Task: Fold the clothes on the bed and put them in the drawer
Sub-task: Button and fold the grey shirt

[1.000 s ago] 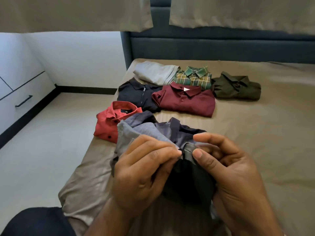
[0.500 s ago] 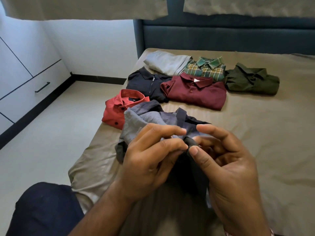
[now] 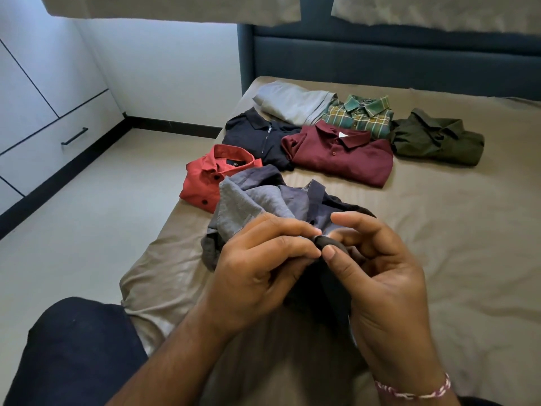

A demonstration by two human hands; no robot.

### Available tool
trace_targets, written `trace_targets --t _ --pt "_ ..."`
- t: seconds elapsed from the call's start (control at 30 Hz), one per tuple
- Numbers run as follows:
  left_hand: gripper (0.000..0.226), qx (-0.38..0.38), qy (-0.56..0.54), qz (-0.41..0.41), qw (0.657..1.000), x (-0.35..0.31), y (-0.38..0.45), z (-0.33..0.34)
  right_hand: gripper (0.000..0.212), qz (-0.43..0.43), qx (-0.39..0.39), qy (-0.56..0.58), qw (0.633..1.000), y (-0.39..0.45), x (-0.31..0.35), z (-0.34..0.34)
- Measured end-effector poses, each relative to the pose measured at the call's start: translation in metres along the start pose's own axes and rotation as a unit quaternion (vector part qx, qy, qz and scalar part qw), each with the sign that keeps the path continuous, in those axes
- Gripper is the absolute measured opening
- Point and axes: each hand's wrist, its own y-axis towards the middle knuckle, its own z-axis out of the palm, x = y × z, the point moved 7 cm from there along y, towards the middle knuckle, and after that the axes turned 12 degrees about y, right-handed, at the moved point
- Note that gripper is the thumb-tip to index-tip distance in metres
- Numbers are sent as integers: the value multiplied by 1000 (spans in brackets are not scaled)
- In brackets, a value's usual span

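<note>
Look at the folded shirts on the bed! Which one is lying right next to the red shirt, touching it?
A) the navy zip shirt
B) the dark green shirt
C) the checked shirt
A: the navy zip shirt lies just behind the red shirt, their edges meeting, while the other two sit farther away.

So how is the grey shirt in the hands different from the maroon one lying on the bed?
The grey shirt is crumpled and unfolded; the maroon shirt is neatly folded flat. The grey shirt is pinched by the left hand and the right hand; the maroon shirt lies untouched. Both have collars.
</note>
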Motion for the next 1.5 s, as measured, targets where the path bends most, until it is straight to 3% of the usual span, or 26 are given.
trace_targets --t 0.3,0.43,0.5,0.77,1.0,1.1,1.2,1.37,1.5 --pt "5 23 -61 -105 992 19 -8 1 40 -56 61 -136 987 -2 1 11" --pt "20 40 -117 -162 979 28 -12 5 41 -71 65 -176 980 -3 -1 10" --pt "31 50 -112 -188 974 32 -13 6 40 -88 63 -203 973 -4 0 10" --pt "16 19 -51 -232 971 36 -18 8 27 -139 34 -276 951 -8 -7 9" --pt "17 -32 41 -158 986 16 -16 -3 24 -156 53 -302 939 -9 -10 12" --pt "16 -26 62 -136 988 22 -16 -4 19 -114 88 -300 943 -5 -19 14" --pt "7 21 108 -102 989 32 -18 -3 17 -84 83 -330 937 0 -22 7" --pt "9 163 131 -70 975 66 -15 -9 16 -11 69 -353 933 10 -22 -13" --pt "8 194 142 -84 967 87 -16 -29 17 64 99 -342 932 17 -23 -25"
